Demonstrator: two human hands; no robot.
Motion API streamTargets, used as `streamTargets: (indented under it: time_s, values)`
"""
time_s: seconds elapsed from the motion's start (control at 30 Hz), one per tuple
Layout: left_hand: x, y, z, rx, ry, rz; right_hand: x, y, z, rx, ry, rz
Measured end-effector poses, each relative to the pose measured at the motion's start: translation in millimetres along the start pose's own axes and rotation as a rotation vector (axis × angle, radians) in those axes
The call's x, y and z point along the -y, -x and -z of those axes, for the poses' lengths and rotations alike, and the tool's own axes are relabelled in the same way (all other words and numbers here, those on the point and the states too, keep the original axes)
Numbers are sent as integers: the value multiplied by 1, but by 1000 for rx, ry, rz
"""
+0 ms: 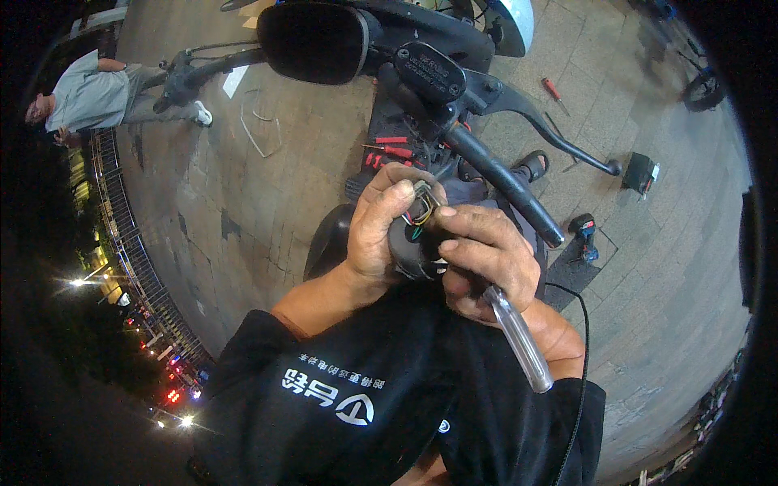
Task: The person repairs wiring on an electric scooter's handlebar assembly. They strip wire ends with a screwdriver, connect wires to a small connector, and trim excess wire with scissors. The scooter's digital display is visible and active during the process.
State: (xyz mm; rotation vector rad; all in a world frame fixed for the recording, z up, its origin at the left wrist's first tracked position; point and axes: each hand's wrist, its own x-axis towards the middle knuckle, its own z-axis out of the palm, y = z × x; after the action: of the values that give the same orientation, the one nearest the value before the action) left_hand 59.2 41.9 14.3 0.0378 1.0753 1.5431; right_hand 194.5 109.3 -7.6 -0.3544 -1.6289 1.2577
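Gripping with left hand (375,223) black rounded housing (403,247) before black shirt (348,356); pinching something unclear beside thin coloured wires (419,217) with right hand (490,255), clasping clear cylindrical handle (519,340). Probably light, stiff-shelled, fragile at wires; hold by sides.

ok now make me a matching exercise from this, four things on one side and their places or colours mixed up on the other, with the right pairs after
Things:
1. clear-handled tool
2. wired part
3. cordless drill
4. brake lever

Places and colours:
A. blue and black, on the ground
B. black and curved, beside the handlebar
C. in the right hand, its end sticking out below
D. in the left hand, with several colours of wire showing

Right pairs: 1-C, 2-D, 3-A, 4-B
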Motion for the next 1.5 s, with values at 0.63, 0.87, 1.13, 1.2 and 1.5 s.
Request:
streamTargets:
  time_s: [0.63, 0.87, 1.13, 1.2, 1.5]
  values:
    - [-2, -5, 1, 40, -35, -16, -3, -6, -6, -58, 39, 11]
    - [0, -5, 2, 26, -54, -21, 0, -8, -4, -47, 36, -17]
    - [0, -5, 4, 40, -26, -16, -3, -6, -6, -57, 48, 5]
    - [1, -5, 4, 45, -30, -22, -2, -6, -5, -51, 47, 5]
    - [0, -2, 3, 30, -50, -23, -3, -3, -7, -60, 47, 7]
